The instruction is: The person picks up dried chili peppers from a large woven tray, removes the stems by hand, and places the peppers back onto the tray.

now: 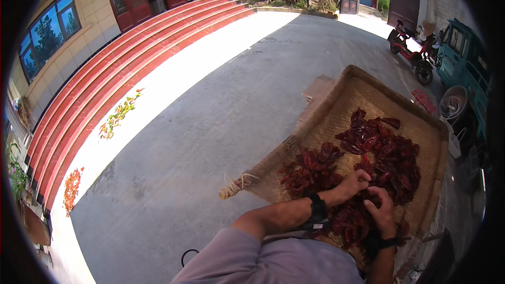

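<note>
Dark red dried chili peppers (392, 165) lie in loose heaps on a large woven tray (368, 92) before me. Over the heap, my left hand (351, 185) is closed, its thumb and fingertips pinched together. A brighter red chili pepper (365, 164) shows right at those fingertips. Close beside it on the right, my right hand (382, 211) has curled fingers, with a gap between thumb and forefinger. Nothing shows clearly in that gap. More peppers (313, 171) lie left of my hands, and others (351, 226) are partly hidden beneath my wrists.
A cord-wrapped pole end (236, 185) juts from the tray's left corner. Red steps (131, 42) rise at the left, with green-and-red peppers (120, 113) and orange-red peppers (72, 190) spread on the ground below. A red scooter (413, 52) and a teal vehicle (463, 55) stand far right.
</note>
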The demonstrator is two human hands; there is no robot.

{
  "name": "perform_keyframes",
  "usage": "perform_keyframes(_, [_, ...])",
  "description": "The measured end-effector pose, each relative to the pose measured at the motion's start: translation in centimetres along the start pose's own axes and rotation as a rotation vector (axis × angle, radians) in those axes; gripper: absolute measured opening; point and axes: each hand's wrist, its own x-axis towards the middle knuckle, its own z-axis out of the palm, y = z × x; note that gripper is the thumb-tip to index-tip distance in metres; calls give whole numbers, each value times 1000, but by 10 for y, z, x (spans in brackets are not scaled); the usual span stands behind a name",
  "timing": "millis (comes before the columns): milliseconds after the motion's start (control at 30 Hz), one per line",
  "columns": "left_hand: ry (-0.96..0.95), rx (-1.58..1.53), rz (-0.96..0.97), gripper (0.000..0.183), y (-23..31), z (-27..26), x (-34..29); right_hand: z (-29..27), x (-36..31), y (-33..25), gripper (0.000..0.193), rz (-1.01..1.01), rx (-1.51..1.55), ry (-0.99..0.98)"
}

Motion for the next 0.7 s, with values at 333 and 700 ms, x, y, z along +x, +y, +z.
perform_keyframes(333, [144, -252, -128, 25, 14, -3, -3, 6, 3, 9, 22, 184, 310, 157])
perform_keyframes(700, [1, -198, -75, 30, 27, -1, -8, -14, 5, 52, 36, 225, 545, 524])
